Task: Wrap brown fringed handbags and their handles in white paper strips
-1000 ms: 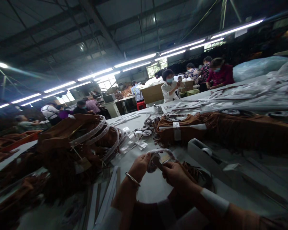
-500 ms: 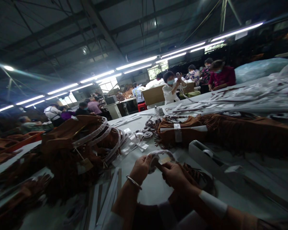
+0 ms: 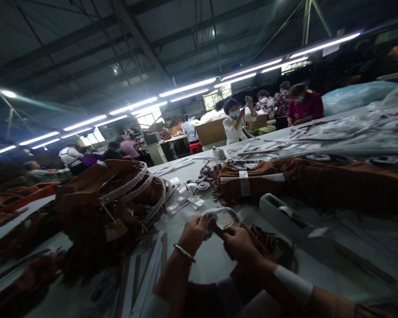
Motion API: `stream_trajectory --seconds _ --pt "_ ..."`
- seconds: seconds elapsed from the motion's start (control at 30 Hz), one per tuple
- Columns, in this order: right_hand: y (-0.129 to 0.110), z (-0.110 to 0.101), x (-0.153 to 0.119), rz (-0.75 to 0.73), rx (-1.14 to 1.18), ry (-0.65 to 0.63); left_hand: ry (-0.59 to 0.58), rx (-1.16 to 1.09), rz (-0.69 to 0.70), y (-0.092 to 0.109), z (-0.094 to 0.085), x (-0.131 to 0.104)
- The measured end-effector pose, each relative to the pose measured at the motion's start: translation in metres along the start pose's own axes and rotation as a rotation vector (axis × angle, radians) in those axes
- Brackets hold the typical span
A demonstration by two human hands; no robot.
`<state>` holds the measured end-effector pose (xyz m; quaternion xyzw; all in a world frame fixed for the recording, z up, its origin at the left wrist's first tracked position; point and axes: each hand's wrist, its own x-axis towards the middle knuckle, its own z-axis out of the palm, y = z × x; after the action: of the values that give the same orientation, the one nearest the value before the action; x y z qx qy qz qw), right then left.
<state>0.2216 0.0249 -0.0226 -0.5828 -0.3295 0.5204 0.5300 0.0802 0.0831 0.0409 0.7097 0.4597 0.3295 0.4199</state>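
My left hand pinches the near left side of a curved bag strap wrapped in whitish film. The strap arcs up between my hands. My right hand is closed around a brown strip, which looks like the strap's bare end and reaches toward my left fingers. Below my wrists lies a dark brown piece, too dim to make out fully. Brown fringe shows just beyond my right hand.
Brown fringed bags with film-wrapped handles are piled at left. Another brown bag lies ahead. A grey tape dispenser stands at right. White strips lie near my left forearm. Across the table, a co-worker in white raises both hands.
My hands keep nearly the same grip on the strap, with only slight movement. Across the table, the co-worker in white has shifted the raised hands apart. The view has moved very slightly.
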Motion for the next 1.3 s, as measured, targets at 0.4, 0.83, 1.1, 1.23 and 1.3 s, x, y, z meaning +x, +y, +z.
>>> stream_trajectory --seconds 0.4,0.83,1.1,1.23,1.3 --pt "-0.016 0.009 -0.005 -0.111 0.161 -0.119 0.083 0.292 0.072 0.003 0.003 -0.005" --pt "-0.028 0.021 -0.015 0.162 0.509 -0.19 0.105 0.246 0.158 -0.002 0.018 -0.021" --pt "-0.015 0.036 -0.004 0.085 0.64 -0.057 0.181 0.259 0.123 -0.01 0.023 -0.03" --pt "-0.013 0.038 -0.004 0.061 0.682 -0.09 0.13 0.064 0.084 -0.002 0.019 -0.033" --pt "-0.013 0.04 -0.004 0.042 0.668 -0.094 0.082 0.029 0.093 0.001 0.016 -0.032"
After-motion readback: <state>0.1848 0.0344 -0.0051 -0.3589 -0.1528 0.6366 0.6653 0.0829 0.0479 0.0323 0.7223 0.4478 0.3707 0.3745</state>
